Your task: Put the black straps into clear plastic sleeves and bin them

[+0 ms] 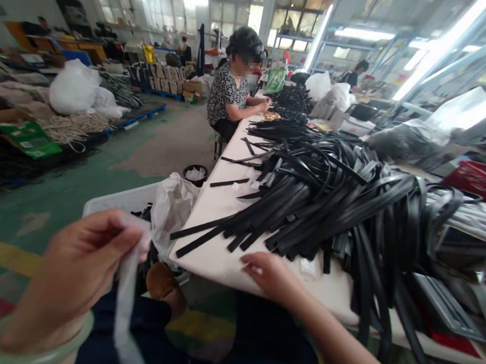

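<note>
My left hand, with a pale bangle on its wrist, pinches a translucent whitish strip that hangs down over my lap. Over the near edge of the white table is my right hand, its fingers curled and partly blurred; a tiny pale spot shows at its fingertips, too small to identify. Just beyond it lies a large heap of flat black straps, their ends pointing toward me. A small white piece rests on the table to the right of my right hand.
A white bin with a plastic bag stands left of the table. A seated person works at the table's far side. A red basket is at the right. Dark folded items lie near the right edge.
</note>
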`<state>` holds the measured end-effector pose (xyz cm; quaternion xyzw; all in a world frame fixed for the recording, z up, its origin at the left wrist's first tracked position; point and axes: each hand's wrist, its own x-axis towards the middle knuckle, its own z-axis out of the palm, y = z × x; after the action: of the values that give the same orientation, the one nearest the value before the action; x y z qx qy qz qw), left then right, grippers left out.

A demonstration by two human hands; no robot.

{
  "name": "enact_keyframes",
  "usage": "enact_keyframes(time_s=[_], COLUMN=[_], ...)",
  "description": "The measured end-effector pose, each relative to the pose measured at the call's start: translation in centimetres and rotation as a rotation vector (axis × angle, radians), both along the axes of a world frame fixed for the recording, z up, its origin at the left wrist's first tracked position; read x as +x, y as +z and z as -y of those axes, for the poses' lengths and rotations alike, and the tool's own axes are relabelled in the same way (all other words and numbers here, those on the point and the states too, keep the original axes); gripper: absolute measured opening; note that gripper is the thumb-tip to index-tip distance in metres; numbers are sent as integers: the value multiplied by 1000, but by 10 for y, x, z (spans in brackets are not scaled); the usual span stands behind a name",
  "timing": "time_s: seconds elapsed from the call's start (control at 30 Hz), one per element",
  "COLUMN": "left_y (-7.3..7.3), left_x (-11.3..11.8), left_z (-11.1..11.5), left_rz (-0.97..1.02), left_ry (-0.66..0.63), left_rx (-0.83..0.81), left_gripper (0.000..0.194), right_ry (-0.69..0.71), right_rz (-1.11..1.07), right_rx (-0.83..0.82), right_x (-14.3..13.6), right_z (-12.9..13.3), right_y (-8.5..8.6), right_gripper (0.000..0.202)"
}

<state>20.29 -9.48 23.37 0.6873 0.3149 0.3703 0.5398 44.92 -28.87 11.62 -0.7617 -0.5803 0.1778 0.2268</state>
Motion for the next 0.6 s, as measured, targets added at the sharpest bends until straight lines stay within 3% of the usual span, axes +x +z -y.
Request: enact_keyframes(time_s=[0.07,0.1,0.13,0.23,0.4,0.6], left_y=[-17,-27,-36,-63,-87,-98], left_x=[31,46,60,88,96,83], left_z=[-5,-5,-3,8,24,28], left_rz=[-22,-36,-58,-159,-197,-150], left_ry=[-112,-172,-219,-319,-333,-317], left_rx=[28,43,58,36,-151,-245], left_gripper=[16,15,16,20,31,34], right_ry=[-521,-722,-815,-852,-853,-935], right_rz=[227,274,251,126,-7,-318], right_rx=[-53,-125,-201,-305,-305,-2], right_x=[59,85,106,139,138,137], right_z=[20,30,38,53,58,58], right_y=[3,2,0,-12,-30,-38], right_gripper=[32,41,46,52,55,43])
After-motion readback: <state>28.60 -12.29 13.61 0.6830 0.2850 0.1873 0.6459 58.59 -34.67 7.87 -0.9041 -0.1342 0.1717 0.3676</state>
